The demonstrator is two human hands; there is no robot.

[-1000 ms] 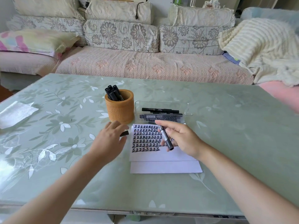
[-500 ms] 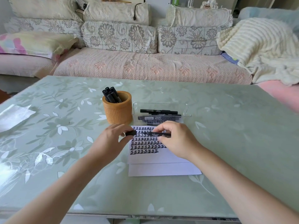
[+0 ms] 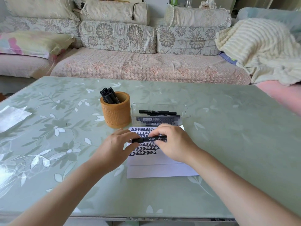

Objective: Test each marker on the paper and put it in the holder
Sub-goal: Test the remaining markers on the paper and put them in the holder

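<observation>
The cap is now meeting the black plastic marker [image 3: 149,138]; left hand [image 3: 114,149] pinching the cap, right hand [image 3: 173,142] gripping the barrel, ideally pressing straight until seated.

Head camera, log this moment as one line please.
marker horizontal over paper | left hand on cap end | right hand grips barrel | holder behind

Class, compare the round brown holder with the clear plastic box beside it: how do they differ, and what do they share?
The holder is round, brown and opaque; the box is long, low and see-through. In the holder, markers stand on end, leaning and poking above the rim; in the box, markers lie flat. Both are open-topped, sit on the table and hold black markers.
</observation>
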